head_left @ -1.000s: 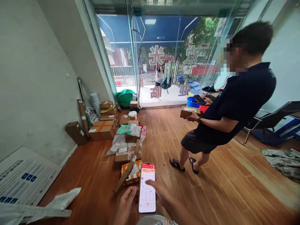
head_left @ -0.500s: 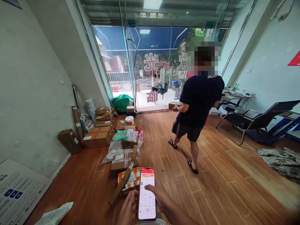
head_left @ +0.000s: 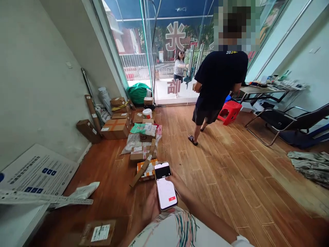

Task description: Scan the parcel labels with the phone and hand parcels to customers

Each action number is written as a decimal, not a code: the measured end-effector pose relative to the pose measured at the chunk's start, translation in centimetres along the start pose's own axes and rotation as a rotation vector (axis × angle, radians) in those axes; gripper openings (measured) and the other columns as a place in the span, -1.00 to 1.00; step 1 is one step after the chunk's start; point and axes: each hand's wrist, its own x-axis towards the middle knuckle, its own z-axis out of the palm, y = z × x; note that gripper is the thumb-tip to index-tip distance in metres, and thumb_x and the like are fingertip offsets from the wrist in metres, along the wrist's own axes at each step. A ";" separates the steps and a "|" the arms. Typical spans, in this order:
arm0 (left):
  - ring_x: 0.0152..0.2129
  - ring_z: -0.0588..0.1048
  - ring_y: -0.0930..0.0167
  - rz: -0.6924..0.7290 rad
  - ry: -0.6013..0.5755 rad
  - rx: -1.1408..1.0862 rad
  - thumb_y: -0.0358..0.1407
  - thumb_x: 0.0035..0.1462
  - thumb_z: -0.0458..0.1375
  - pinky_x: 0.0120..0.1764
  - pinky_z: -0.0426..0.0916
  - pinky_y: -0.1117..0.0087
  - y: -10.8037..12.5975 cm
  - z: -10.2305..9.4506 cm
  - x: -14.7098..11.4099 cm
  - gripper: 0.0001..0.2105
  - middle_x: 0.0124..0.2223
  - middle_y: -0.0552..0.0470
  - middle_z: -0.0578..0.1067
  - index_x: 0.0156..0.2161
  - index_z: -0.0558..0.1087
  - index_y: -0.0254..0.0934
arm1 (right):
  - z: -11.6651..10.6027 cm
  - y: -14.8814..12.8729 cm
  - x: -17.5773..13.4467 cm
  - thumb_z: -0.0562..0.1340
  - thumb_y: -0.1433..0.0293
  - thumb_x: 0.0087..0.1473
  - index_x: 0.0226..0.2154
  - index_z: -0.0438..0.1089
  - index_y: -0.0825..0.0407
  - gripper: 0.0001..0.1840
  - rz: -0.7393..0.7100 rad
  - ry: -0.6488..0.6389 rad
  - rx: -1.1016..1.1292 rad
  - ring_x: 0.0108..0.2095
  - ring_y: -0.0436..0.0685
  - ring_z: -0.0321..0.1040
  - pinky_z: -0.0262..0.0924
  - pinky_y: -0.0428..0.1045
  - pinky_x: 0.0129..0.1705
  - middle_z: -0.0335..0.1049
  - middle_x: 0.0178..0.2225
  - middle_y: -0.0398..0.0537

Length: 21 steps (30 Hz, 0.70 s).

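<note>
A smartphone [head_left: 166, 190] is held upright in front of my body, its screen mostly white with a dark band near the top and a small red button low down. My left hand [head_left: 152, 203] wraps the phone's left side and lower edge. At the right edge, my right hand [head_left: 177, 183] grips it too, with the thumb over the screen. Just beyond the phone lies an orange-and-white parcel [head_left: 141, 168] with a long thin carton [head_left: 144, 166] slanting across it.
Several cardboard boxes [head_left: 117, 127] and bags line the left wall. A person in a dark T-shirt [head_left: 221, 77] stands before the glass doors; another person [head_left: 179, 67] is outside. A red stool [head_left: 229, 112], a black reclining chair [head_left: 275, 120] and a cluttered desk [head_left: 267, 90] are at right.
The phone screen has switched from an icon page to a mostly white page. My view has tilted down. The dark-shirted person has stepped toward the doors, and the person outside now reaches for the handle.
</note>
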 end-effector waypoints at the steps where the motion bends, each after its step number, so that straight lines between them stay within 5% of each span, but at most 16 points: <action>1: -0.10 0.46 0.13 0.020 0.011 -0.007 0.21 0.01 0.06 -0.17 0.43 0.11 0.1 0.2 -0.3 -0.25 0.04 -0.18 0.43 0.23 0.16 -0.13 | -0.1 -0.2 0.0 0.27 0.48 -0.17 -0.16 0.39 -0.02 -0.58 -0.003 -0.028 -0.021 -0.38 0.11 0.39 0.20 -0.06 -0.37 0.51 -0.34 -0.18; 5: -0.14 0.47 0.08 0.032 0.034 0.022 0.23 0.00 0.03 -0.26 0.45 0.09 0.6 0.6 -1.2 -0.25 0.04 -0.18 0.43 0.24 0.15 -0.10 | 0.1 -0.2 0.1 0.35 0.52 -0.27 -0.10 0.39 -0.01 -0.44 -0.078 -0.066 -0.126 -0.23 0.19 0.40 0.23 0.02 -0.20 0.52 -0.21 -0.10; 8: -0.13 0.46 0.07 0.029 0.032 0.016 0.25 0.00 0.01 -0.23 0.44 0.06 0.7 0.5 -1.6 -0.24 0.01 -0.20 0.45 0.23 0.17 -0.14 | 0.5 0.3 0.2 0.33 0.26 -0.06 -0.19 0.43 0.03 -0.65 -0.097 -0.015 -0.130 -0.27 0.18 0.41 0.22 0.03 -0.22 0.52 -0.23 -0.05; 11: -0.09 0.45 0.07 0.045 0.036 0.003 0.25 -0.01 0.03 -0.16 0.42 0.05 0.5 0.3 -1.7 -0.20 0.01 -0.19 0.45 0.24 0.14 -0.16 | 1.0 0.8 0.0 0.25 0.10 0.02 -0.17 0.42 0.03 -0.60 -0.084 0.025 -0.102 -0.31 0.16 0.41 0.21 0.02 -0.27 0.53 -0.25 -0.04; 21: -0.15 0.49 0.11 0.044 0.013 0.000 0.24 0.03 0.00 -0.17 0.43 0.04 -0.2 -0.7 -2.2 -0.25 -0.05 -0.18 0.49 0.21 0.20 -0.22 | 2.1 2.6 -1.9 0.31 0.33 -0.10 -0.18 0.37 -0.02 -0.65 -0.070 0.073 -0.126 -0.35 0.15 0.40 0.24 -0.01 -0.34 0.52 -0.30 -0.11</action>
